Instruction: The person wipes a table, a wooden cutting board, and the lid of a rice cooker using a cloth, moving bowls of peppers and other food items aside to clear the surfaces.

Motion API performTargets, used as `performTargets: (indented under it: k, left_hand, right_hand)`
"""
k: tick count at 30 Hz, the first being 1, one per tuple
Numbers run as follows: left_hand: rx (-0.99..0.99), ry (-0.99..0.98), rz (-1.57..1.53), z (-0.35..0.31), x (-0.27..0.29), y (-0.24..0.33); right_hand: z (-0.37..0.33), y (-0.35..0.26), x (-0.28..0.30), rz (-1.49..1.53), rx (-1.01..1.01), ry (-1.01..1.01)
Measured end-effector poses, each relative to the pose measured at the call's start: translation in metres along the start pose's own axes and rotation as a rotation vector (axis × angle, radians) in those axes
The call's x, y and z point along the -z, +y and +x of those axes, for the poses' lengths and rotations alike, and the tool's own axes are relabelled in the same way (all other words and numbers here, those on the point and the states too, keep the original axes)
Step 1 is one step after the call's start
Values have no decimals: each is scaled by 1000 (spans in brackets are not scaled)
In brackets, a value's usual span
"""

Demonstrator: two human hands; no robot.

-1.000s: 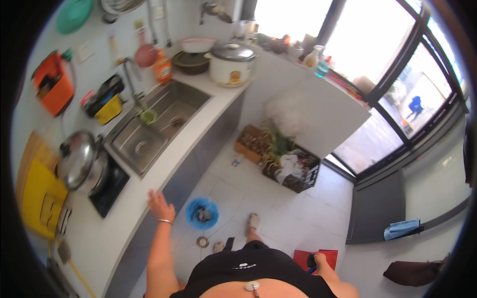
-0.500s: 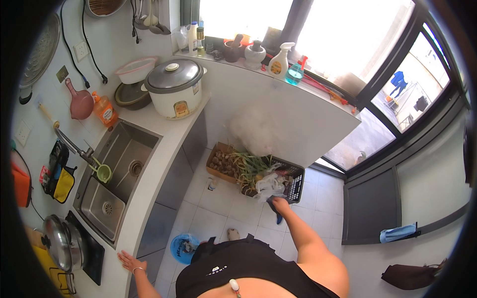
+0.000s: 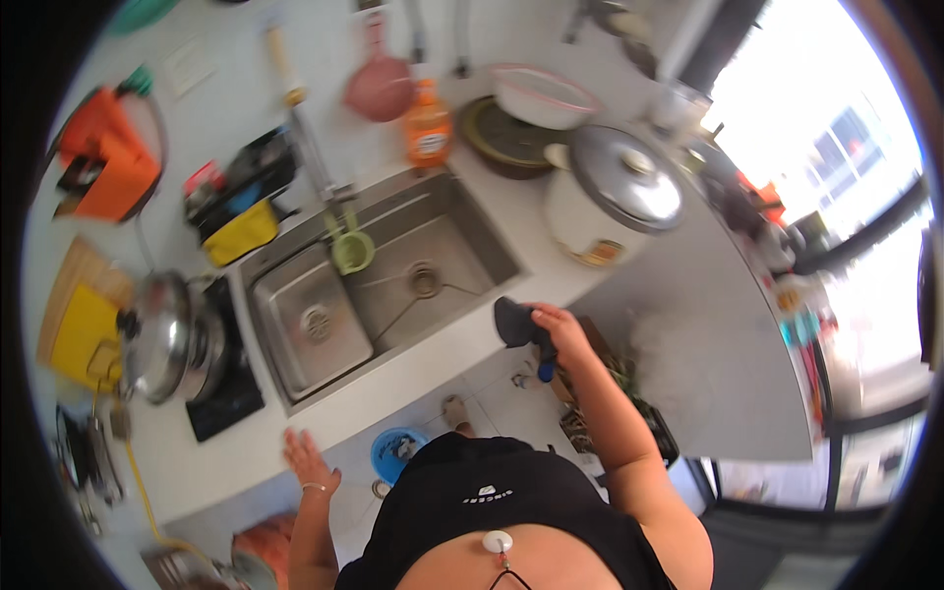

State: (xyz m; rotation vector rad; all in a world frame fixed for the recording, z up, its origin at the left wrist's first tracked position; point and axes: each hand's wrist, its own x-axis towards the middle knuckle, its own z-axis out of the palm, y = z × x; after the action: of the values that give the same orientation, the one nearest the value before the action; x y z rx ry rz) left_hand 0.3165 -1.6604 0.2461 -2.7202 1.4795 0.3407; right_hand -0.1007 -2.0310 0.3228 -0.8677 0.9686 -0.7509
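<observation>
At far left, a lidded steel pot (image 3: 167, 339) stands on a black cooktop (image 3: 231, 393) set on the white counter (image 3: 231, 472). Left hand (image 3: 309, 460): fingers spread, nothing in its grasp, at the counter's front edge — contact with the edge cannot be confirmed. Beyond it lies a double-bowl steel sink (image 3: 457, 241), with a green dipper (image 3: 353, 253) hanging over it near the divider. A blue basin (image 3: 385, 462) sits on the floor below the counter.

Right hand (image 3: 562, 332): closed around a dark, flare-headed handheld item (image 3: 513, 324) with a blue end. Its exact kind cannot be told. It is held in the air before the sink's right end, near the white rice cooker (image 3: 605, 221).

Assessment: the step in hand appears to be carrying this item one-handed. Any further move would call for a firm right grip — and clearance from the counter edge and cooker.
</observation>
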Motion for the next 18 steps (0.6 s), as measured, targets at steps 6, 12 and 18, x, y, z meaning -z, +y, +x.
performTargets:
  k: [6,12,18]
  left_hand:
    - [42,-4,-5,4,-1,-3]
    - [115,-28,-2,4,1,-2]
    - [283,-149,-9,15,15,18]
  right_hand:
    - [150,-12,-103,-705,241,-157]
    - [284,-53,-233,-1534,641,-247]
    - [378,-79,-310,-1998,958,-338]
